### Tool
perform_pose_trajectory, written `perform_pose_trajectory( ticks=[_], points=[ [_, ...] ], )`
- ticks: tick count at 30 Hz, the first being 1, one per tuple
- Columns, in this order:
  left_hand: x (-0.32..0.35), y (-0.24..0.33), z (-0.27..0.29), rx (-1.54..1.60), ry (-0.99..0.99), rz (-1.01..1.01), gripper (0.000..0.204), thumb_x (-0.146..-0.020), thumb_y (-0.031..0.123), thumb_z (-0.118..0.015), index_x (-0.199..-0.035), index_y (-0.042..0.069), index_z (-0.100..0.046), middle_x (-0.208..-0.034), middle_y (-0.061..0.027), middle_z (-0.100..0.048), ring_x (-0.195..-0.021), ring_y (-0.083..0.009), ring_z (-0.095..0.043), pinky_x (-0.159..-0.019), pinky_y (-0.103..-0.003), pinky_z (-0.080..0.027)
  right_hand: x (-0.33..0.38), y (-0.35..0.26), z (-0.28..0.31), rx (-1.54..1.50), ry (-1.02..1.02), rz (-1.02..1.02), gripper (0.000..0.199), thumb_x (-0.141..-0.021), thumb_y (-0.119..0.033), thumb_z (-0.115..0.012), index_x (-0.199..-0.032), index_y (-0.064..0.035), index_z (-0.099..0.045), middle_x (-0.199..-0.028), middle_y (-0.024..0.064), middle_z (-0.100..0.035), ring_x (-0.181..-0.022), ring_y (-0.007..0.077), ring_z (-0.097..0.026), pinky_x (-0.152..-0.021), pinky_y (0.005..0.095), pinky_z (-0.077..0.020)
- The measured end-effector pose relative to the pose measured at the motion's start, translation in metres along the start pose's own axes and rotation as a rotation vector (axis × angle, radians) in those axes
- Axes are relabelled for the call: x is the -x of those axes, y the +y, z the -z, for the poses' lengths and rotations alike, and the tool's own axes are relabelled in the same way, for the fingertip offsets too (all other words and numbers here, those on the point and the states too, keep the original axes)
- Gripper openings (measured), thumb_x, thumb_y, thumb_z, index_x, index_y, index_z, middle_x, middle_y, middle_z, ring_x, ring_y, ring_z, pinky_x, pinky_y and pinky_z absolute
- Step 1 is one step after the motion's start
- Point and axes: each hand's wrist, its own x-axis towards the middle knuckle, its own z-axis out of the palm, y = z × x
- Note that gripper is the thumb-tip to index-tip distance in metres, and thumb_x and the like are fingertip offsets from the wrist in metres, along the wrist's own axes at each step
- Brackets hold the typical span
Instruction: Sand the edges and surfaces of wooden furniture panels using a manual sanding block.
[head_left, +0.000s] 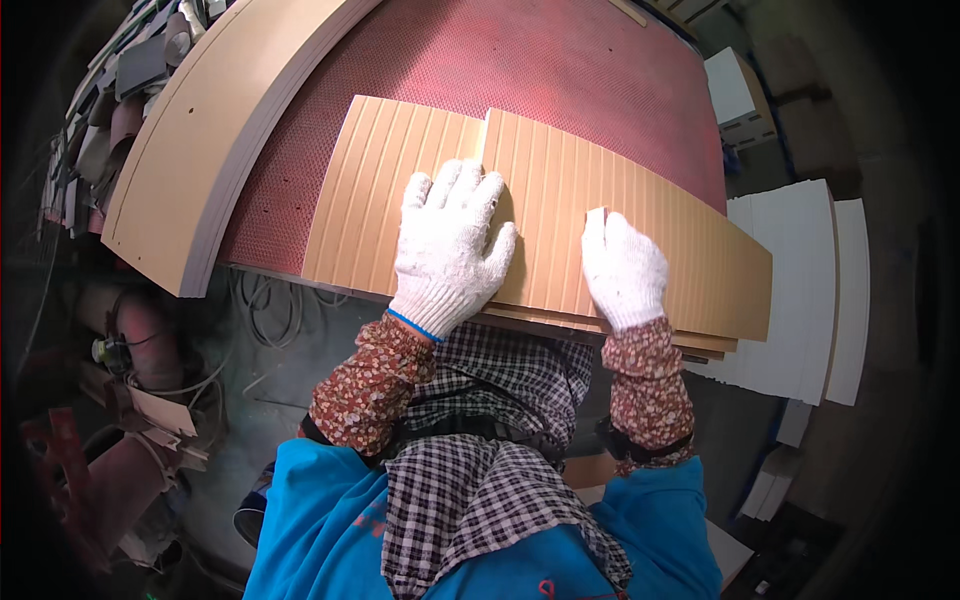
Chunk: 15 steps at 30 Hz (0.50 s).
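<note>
Two tan boards with ribbed, grooved faces lie side by side in front of me: a left grooved board (355, 190) and a longer right grooved board (545, 170). My left hand (448, 245), in a white knit glove, rests flat across their seam with its fingers stretched out. My right hand (627, 268), gloved the same way, is closed over the right board. A small pale flat piece (596, 217) sticks out from its fingertips; its kind is unclear. More board edges (560, 318) show beneath, along the near side.
A red textured tabletop (480, 60) lies under the boards. On the left, a long tan panel (215, 110) overhangs the table's edge. White sheets (800, 270) are stacked at the right. Scraps (140, 70) are heaped at the far left, with cables (270, 310) below the table.
</note>
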Motion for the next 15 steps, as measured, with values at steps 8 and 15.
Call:
perform_pose_trajectory(
  ticks=[8,15],
  points=[
    [-0.002,0.000,0.003,0.001,-0.021,0.005,0.052,-0.094,0.027,-0.075,-0.139,0.003,-0.063,-0.145,-0.0219,-0.061,-0.144,-0.0397,-0.052,-0.124,-0.057,-0.031,-0.145,0.019,0.014,-0.219,-0.122,-0.140,0.051,-0.103,-0.041,-0.047,-0.121,-0.0052,-0.078,-0.127,0.0238,-0.075,-0.118,0.0435,-0.072,-0.102,0.0546,-0.0558],
    [-0.002,-0.001,0.003,-0.003,-0.012,0.012,0.051,-0.094,0.027,-0.075,-0.138,0.005,-0.063,-0.144,-0.0200,-0.061,-0.143,-0.0385,-0.053,-0.124,-0.056,-0.031,-0.122,0.008,0.012,-0.191,-0.127,-0.221,0.049,-0.106,-0.038,-0.044,-0.123,-0.0069,-0.078,-0.128,0.0221,-0.075,-0.118,0.0415,-0.073,-0.104,0.0559,-0.0559]
  ],
)
